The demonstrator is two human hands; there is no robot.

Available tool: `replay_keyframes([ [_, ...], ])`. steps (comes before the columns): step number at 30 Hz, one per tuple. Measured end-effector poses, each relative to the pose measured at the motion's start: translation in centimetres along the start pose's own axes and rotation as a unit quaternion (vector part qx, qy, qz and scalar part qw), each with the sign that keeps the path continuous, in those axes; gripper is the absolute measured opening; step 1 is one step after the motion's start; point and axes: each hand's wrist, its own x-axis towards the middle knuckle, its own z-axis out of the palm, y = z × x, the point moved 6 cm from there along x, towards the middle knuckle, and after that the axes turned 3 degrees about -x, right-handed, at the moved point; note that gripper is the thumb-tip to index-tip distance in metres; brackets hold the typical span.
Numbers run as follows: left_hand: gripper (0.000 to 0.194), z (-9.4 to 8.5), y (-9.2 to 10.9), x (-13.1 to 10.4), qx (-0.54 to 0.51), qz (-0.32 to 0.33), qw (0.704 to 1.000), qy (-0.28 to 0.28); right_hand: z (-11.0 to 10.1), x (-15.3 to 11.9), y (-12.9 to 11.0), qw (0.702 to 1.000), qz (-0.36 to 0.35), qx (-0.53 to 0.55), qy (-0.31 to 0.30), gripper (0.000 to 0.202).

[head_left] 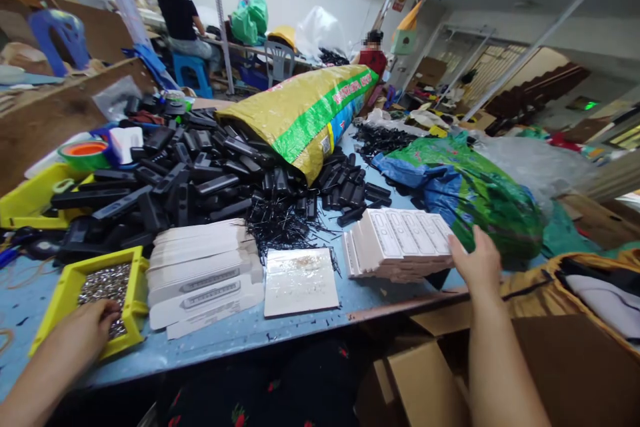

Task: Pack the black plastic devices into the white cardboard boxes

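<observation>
My left hand (87,330) reaches into a yellow bin (54,317) of small shiny metal pieces (120,280), its fingers curled together among them; what they pinch is hidden. At the right end of a stack of small white printed boxes (410,233), my right hand (477,260) has its fingers apart, the thumb at or just beside the end box; I cannot tell if they touch. Between the hands lie a pile of flat white cartons (200,253) and a white board (301,283) covered with clear tape. Thin black strips (285,220) are heaped behind the board.
Many black plastic cases (170,187) cover the table's back left, spilling from a yellow woven sack (300,107). A green and blue bag (465,187) lies at the right. An open cardboard box (425,380) stands below the front edge. Other people (180,20) sit farther back.
</observation>
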Motion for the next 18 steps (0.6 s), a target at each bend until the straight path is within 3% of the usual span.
replay_keyframes([
  [1, 0.028, -0.3, 0.3, 0.0, -0.001, -0.008, 1.000, -0.009, -0.8, -1.1, -2.8, 0.997, -0.015, 0.034, 0.069, 0.046],
  [3, 0.028, -1.0, 0.7, -0.1, 0.008, -0.017, 1.000, -0.009, 0.1, -3.7, -8.8, 0.977, -0.013, 0.185, 0.102, 0.037],
  [4, 0.028, -1.3, 0.9, -0.2, 0.017, -0.022, 1.000, 0.002, 2.6, -4.8, -12.4, 0.962, -0.026, 0.270, 0.020, 0.032],
  [5, 0.026, -1.6, 1.0, -0.4, 0.024, -0.030, 0.999, 0.017, 6.3, -6.2, -16.4, 0.937, -0.045, 0.323, -0.129, 0.029],
  [6, 0.025, -1.8, 1.1, -0.7, 0.023, -0.039, 0.998, 0.034, 9.4, -7.4, -19.6, 0.920, -0.055, 0.334, -0.196, 0.025],
  [8, 0.028, -2.3, 1.2, -1.7, -0.020, -0.057, 0.996, 0.072, 15.5, -8.5, -23.8, 0.913, -0.035, 0.328, -0.242, 0.024],
  [11, 0.036, -2.4, 1.5, -3.8, -0.152, -0.047, 0.980, 0.117, 22.9, -8.3, -25.3, 0.915, 0.049, 0.293, -0.272, 0.020],
  [13, 0.040, -1.7, 1.9, -5.3, -0.247, -0.033, 0.962, 0.114, 25.7, -7.9, -24.5, 0.911, 0.091, 0.273, -0.294, 0.017],
  [15, 0.043, -0.1, 2.5, -6.6, -0.358, -0.044, 0.929, 0.081, 26.5, -7.7, -23.0, 0.905, 0.115, 0.262, -0.314, 0.017],
  [18, 0.045, 3.3, 4.9, -8.0, -0.518, -0.093, 0.850, -0.003, 24.8, -8.4, -20.6, 0.904, 0.128, 0.261, -0.313, 0.021],
])
